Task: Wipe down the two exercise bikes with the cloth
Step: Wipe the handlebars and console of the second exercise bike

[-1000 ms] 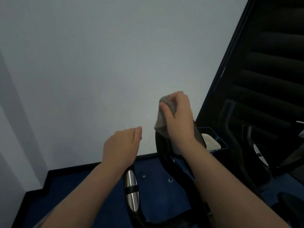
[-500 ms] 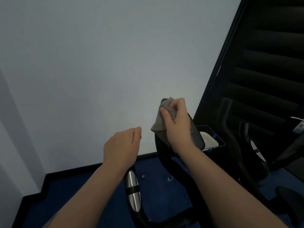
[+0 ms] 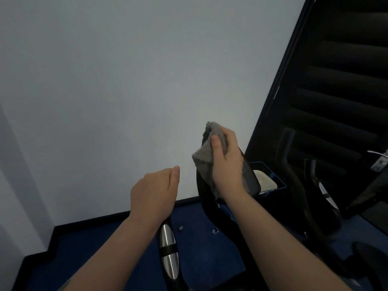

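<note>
Over the console: right hand (image 3: 227,164) grips the grey cloth (image 3: 204,154), thumb on top, pressing it against the near bike's black console (image 3: 251,177).
Left hand (image 3: 154,191): fingers curled under; whether they close on the handlebar beneath cannot be told.
Handlebar grip (image 3: 169,256): silver with a black band, just below the left wrist.
Second bike (image 3: 321,198): black frame, to the right, well apart from both hands.
Floor (image 3: 105,253): dark blue carpet, meeting a pale wall (image 3: 126,80).
</note>
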Available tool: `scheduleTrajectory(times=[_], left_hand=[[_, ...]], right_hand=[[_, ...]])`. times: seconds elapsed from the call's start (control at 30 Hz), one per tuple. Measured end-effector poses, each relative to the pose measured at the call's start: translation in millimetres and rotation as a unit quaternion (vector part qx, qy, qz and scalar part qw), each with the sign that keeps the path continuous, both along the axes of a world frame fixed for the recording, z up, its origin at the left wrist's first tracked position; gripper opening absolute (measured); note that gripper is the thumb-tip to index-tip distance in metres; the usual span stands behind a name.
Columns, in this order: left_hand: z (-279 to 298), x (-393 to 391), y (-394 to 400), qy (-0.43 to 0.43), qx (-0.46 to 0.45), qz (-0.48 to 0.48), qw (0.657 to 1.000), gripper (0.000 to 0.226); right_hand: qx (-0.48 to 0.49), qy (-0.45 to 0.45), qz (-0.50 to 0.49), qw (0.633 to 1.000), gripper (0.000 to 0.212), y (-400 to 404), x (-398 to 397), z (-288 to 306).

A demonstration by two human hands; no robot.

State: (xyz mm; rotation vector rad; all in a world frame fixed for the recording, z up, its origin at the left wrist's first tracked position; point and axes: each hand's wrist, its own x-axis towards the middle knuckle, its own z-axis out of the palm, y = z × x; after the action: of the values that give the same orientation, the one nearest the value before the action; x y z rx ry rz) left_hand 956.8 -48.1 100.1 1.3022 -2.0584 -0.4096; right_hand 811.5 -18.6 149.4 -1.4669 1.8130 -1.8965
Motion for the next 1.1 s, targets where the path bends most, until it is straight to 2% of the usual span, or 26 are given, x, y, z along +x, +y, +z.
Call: scheduleTrajectory(times=[0.1, 0.17, 0.23, 0.37, 0.4, 0.5, 0.57, 0.67, 0.77, 0.83, 0.87, 0.9, 0.93, 0.97, 1.03, 1.1], left_hand=[[1, -2, -1, -0.001, -0.002, 0.011, 1.000, 0.065], [2, -2, -1, -0.002, -0.002, 0.012, 1.000, 0.064], [2, -2, -1, -0.002, -0.006, 0.015, 1.000, 0.064], [3, -4, 0, -0.004, -0.016, 0.020, 1.000, 0.065], [3, -4, 0, -0.005, -0.016, 0.021, 1.000, 0.065], [3, -3, 0, -0.003, -0.011, 0.021, 1.000, 0.064], [2, -4, 0, -0.005, -0.013, 0.024, 1.000, 0.065], [2, -4, 0, -0.005, -0.016, 0.024, 1.000, 0.066], [0, -5, -1, -0.006, -0.019, 0.028, 0.999, 0.066], [0, -5, -1, -0.008, -0.024, 0.031, 0.999, 0.066], [0, -5, -1, -0.007, -0.026, 0.031, 0.999, 0.067], [0, -4, -1, -0.004, -0.027, 0.031, 0.999, 0.067], [0, -4, -1, -0.001, -0.028, 0.031, 0.999, 0.068], [0, -4, -1, 0.000, -0.030, 0.031, 0.999, 0.067], [0, -3, 1, -0.007, -0.036, 0.026, 0.999, 0.066], [0, -1, 2, -0.011, -0.041, 0.022, 0.999, 0.066]], right_hand=[[0.008, 0.022, -0.020, 1.000, 0.033, 3, -13, -3], [0.021, 0.013, -0.012, 1.000, 0.030, 8, -17, -5], [0.081, 0.035, -0.017, 0.996, 0.016, 20, -15, -23], [0.210, 0.135, -0.009, 0.968, 0.017, 41, -26, -36], [0.197, 0.138, -0.022, 0.970, 0.018, 39, -32, -27], [0.075, 0.036, -0.049, 0.995, 0.025, 20, -32, 10], [0.045, 0.014, -0.039, 0.998, 0.021, 11, -17, 10], [0.092, 0.062, -0.068, 0.991, 0.022, 23, 0, -21], [0.212, 0.131, -0.047, 0.967, 0.018, 44, -11, -31], [0.186, 0.184, -0.063, 0.963, 0.018, 52, -20, -17], [0.115, 0.221, -0.084, 0.965, 0.018, 54, -19, -5], [0.026, 0.279, -0.102, 0.955, 0.018, 53, -17, 8], [-0.044, 0.353, -0.116, 0.927, 0.020, 48, -15, 20], [-0.067, 0.434, -0.124, 0.890, 0.022, 40, -13, 30], [0.018, 0.558, -0.112, 0.822, 0.025, 21, -12, 38], [0.092, 0.605, -0.092, 0.786, 0.027, 9, -17, 35]])
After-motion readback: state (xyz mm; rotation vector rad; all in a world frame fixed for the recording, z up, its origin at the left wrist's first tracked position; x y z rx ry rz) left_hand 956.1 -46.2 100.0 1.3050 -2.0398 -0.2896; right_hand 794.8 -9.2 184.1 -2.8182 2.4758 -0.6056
